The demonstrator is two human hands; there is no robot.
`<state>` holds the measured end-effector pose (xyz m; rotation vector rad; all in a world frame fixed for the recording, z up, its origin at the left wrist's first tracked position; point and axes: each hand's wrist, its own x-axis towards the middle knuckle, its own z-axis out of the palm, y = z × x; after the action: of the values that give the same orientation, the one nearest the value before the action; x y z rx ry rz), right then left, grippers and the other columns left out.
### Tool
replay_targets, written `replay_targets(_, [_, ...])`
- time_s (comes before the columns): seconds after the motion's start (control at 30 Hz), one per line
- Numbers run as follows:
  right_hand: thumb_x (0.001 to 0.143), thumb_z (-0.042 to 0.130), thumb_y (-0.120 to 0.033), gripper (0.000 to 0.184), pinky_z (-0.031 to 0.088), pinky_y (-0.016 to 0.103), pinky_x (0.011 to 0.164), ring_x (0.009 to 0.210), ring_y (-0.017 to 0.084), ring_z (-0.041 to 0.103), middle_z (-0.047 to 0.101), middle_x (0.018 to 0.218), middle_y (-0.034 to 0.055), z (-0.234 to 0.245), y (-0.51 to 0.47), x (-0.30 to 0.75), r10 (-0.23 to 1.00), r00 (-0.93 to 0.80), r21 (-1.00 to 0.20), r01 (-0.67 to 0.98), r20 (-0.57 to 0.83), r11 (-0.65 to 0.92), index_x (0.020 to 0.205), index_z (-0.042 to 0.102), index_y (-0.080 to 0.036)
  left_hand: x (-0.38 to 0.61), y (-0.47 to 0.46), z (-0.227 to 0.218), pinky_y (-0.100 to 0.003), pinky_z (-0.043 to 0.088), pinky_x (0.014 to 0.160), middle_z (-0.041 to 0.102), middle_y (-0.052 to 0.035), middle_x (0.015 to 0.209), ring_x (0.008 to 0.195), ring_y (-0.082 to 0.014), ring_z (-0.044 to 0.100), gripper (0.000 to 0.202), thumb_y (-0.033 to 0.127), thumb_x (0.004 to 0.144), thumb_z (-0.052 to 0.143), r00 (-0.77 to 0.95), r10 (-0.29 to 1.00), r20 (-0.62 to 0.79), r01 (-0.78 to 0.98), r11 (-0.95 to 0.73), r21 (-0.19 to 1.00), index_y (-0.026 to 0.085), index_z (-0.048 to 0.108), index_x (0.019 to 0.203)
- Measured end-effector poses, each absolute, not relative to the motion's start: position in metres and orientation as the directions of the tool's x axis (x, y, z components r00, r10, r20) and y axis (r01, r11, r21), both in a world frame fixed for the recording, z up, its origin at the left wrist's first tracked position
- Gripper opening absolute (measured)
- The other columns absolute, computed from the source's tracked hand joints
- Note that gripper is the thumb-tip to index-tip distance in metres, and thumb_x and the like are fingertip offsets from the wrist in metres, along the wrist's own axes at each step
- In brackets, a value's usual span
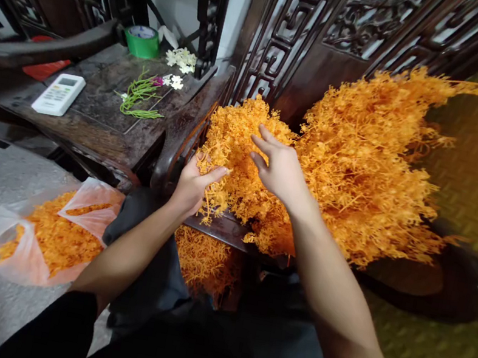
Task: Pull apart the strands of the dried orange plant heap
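A big heap of orange flower sprays (362, 164), fine and branching, lies on the dark wooden seat in front of me. At its left edge my left hand (194, 186) is closed around a small orange flower sprig (213, 199), whose thin stems hang below the thumb. My right hand (276, 164) is over the middle of the heap, fingers stretched and apart, with nothing visible in it. Whether its fingertips touch the sprays behind them I cannot tell. More orange sprays (206, 259) show lower down, below the seat edge and between my legs.
A plastic bag (24, 255) of loose orange blossoms stands on the floor at left. The wooden chair (103, 133) beside me bears a white remote (60, 94), green tape roll (142, 43), green stems (136, 96) and white flowers (180, 59). Carved wooden backs rise behind.
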<state>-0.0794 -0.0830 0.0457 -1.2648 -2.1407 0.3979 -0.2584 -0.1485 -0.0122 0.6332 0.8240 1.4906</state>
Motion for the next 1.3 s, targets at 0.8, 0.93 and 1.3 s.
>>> replay_targets(0.8, [0.088, 0.077, -0.049, 0.071, 0.064, 0.039, 0.088, 0.102, 0.023, 0.075, 0.072, 0.13, 0.013, 0.041, -0.168, -0.077, 0.939, -0.322, -0.928, 0.302, 0.117, 0.22, 0.151, 0.058, -0.021, -0.255, -0.172, -0.004, -0.023, 0.036, 0.05, 0.065, 0.0011, 0.081, 0.06, -0.0099, 0.054, 0.04, 0.041, 0.079, 0.085, 0.166, 0.984, -0.066, -0.489, 0.14, 0.861, 0.022, 0.052, 0.092])
replay_targets(0.93, [0.081, 0.083, -0.048, 0.04, 0.058, 0.031, 0.065, 0.07, 0.016, 0.069, 0.077, 0.086, 0.0058, 0.036, -0.142, -0.09, 0.96, -0.263, -0.943, 0.288, 0.092, 0.169, 0.105, 0.081, -0.016, -0.255, -0.168, -0.013, -0.025, 0.038, 0.055, 0.065, 0.0027, 0.072, 0.06, -0.0116, 0.056, 0.034, 0.043, 0.087, 0.077, 0.142, 0.99, -0.012, -0.379, 0.065, 0.923, 0.023, 0.051, 0.096])
replay_targets(1.3, [0.052, 0.099, -0.027, 0.033, 0.057, 0.028, 0.053, 0.056, 0.016, 0.068, 0.074, 0.063, 0.005, 0.037, -0.073, -0.079, 0.878, -0.431, -0.978, 0.134, -0.205, -0.162, 0.076, 0.078, -0.016, -0.252, -0.157, -0.009, -0.028, 0.035, 0.057, 0.058, 0.0048, 0.054, 0.049, -0.0111, 0.047, 0.028, 0.027, 0.084, 0.074, 0.026, 0.995, -0.099, -0.488, 0.099, 0.867, 0.023, 0.046, 0.087])
